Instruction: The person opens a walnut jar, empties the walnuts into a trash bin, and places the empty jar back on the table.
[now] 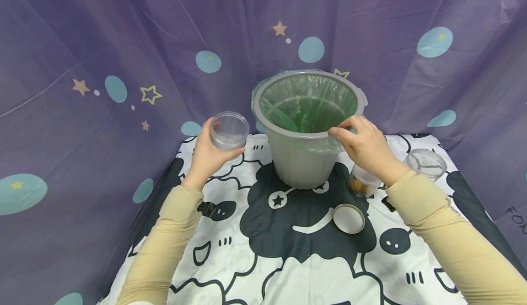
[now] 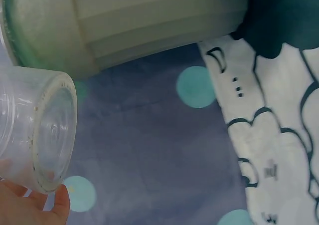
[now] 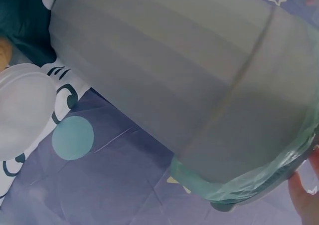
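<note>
My left hand (image 1: 207, 152) grips an empty-looking clear plastic jar (image 1: 229, 131) by its side, lifted to the left of the bin. The left wrist view shows the round base of the jar (image 2: 54, 130) with fingertips under it. A grey trash bin (image 1: 306, 163) stands at the back centre, lined with a thin green bag (image 1: 306, 113) folded over its rim. At the front right of the rim, my right hand (image 1: 364, 142) pinches the edge with thumb and fingers. In the right wrist view, only part of that hand (image 3: 304, 195) shows beside the bag-covered rim.
A round lid (image 1: 349, 218) with a white inside lies in front of the bin. Right of the bin stands a small container (image 1: 364, 181) with yellowish-brown contents, partly behind my right hand. A clear round container (image 1: 426, 164) sits farther right. A purple curtain (image 1: 255, 30) hangs behind the patterned cloth.
</note>
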`<state>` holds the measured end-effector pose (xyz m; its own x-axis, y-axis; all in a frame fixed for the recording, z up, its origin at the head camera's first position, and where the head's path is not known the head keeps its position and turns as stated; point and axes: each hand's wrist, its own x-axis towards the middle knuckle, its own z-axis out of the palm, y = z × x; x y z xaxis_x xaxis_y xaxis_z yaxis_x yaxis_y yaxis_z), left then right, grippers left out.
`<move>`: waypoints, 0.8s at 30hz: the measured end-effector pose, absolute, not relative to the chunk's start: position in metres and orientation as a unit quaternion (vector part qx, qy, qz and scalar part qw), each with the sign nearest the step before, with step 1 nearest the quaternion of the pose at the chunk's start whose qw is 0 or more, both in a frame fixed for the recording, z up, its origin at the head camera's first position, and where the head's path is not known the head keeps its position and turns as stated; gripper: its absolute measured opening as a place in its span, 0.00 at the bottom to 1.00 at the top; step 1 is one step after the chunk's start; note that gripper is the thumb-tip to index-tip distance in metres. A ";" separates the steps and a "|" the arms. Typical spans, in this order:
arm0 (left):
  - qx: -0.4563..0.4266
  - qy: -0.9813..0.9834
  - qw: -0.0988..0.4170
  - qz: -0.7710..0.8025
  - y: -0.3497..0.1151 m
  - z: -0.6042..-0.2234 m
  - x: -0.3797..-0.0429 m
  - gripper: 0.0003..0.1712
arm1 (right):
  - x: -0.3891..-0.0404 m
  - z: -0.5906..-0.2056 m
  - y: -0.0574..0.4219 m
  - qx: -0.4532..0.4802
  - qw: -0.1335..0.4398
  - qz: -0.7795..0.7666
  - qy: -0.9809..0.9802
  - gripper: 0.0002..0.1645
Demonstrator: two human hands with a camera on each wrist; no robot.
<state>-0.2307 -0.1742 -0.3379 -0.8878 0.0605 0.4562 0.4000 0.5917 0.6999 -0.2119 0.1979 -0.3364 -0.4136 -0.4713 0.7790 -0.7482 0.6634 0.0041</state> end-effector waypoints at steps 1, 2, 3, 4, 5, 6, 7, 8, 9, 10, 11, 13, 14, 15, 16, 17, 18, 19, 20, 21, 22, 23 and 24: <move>-0.127 -0.870 0.191 -0.436 -0.175 -0.342 -0.230 0.58 | -0.212 -0.335 0.198 0.370 0.392 0.176 -0.824 0.16; -0.123 -0.871 0.185 -0.438 -0.177 -0.346 -0.230 0.59 | -0.211 -0.334 0.197 0.370 0.390 0.176 -0.825 0.15; -0.120 -0.870 0.180 -0.444 -0.178 -0.350 -0.229 0.59 | -0.210 -0.333 0.197 0.368 0.386 0.177 -0.827 0.15; -0.117 -0.869 0.176 -0.447 -0.180 -0.354 -0.229 0.59 | -0.210 -0.332 0.197 0.367 0.381 0.177 -0.830 0.14; -0.115 -0.870 0.171 -0.449 -0.181 -0.359 -0.229 0.59 | -0.209 -0.331 0.197 0.365 0.376 0.178 -0.833 0.14; -0.114 -0.870 0.168 -0.449 -0.183 -0.363 -0.229 0.59 | -0.208 -0.329 0.196 0.362 0.371 0.177 -0.837 0.14; -0.111 -0.871 0.165 -0.448 -0.184 -0.367 -0.229 0.59 | -0.207 -0.328 0.196 0.358 0.366 0.178 -0.840 0.14; -0.108 -0.872 0.162 -0.449 -0.185 -0.372 -0.229 0.59 | -0.207 -0.327 0.195 0.355 0.362 0.178 -0.844 0.13; -0.105 -0.873 0.159 -0.450 -0.186 -0.376 -0.229 0.59 | -0.206 -0.327 0.195 0.350 0.358 0.178 -0.847 0.13; -0.101 -0.874 0.155 -0.449 -0.187 -0.380 -0.229 0.59 | -0.206 -0.326 0.194 0.346 0.355 0.178 -0.850 0.13; -0.098 -0.875 0.151 -0.450 -0.188 -0.385 -0.228 0.60 | -0.205 -0.325 0.193 0.341 0.352 0.178 -0.853 0.13; -0.086 -0.876 0.141 -0.452 -0.190 -0.392 -0.228 0.60 | -0.204 -0.325 0.191 0.331 0.346 0.181 -0.859 0.12; -0.081 -0.877 0.136 -0.454 -0.190 -0.396 -0.227 0.60 | -0.204 -0.325 0.190 0.325 0.343 0.183 -0.862 0.12; -0.073 -0.879 0.130 -0.453 -0.191 -0.400 -0.227 0.60 | -0.204 -0.324 0.189 0.319 0.341 0.187 -0.864 0.11; -0.065 -0.881 0.124 -0.452 -0.192 -0.403 -0.226 0.60 | -0.203 -0.324 0.188 0.312 0.339 0.190 -0.867 0.11; -0.057 -0.883 0.117 -0.451 -0.192 -0.406 -0.225 0.60 | -0.203 -0.324 0.187 0.306 0.336 0.193 -0.870 0.10; -0.052 -0.885 0.112 -0.448 -0.193 -0.410 -0.225 0.60 | -0.202 -0.323 0.186 0.299 0.335 0.195 -0.872 0.10; -0.047 -0.887 0.107 -0.447 -0.193 -0.413 -0.224 0.59 | -0.202 -0.323 0.185 0.293 0.333 0.196 -0.875 0.10; -0.044 -0.888 0.102 -0.446 -0.193 -0.416 -0.223 0.59 | -0.202 -0.323 0.184 0.287 0.331 0.196 -0.877 0.10; -0.040 -0.889 0.098 -0.445 -0.193 -0.420 -0.223 0.60 | -0.202 -0.323 0.183 0.281 0.329 0.196 -0.880 0.10; -0.037 -0.889 0.093 -0.447 -0.194 -0.423 -0.222 0.60 | -0.202 -0.323 0.182 0.277 0.328 0.194 -0.882 0.10; -0.035 -0.889 0.088 -0.448 -0.194 -0.427 -0.221 0.60 | -0.202 -0.323 0.181 0.274 0.327 0.193 -0.884 0.10; -0.032 -0.890 0.081 -0.448 -0.194 -0.431 -0.220 0.60 | -0.202 -0.323 0.181 0.272 0.327 0.191 -0.885 0.10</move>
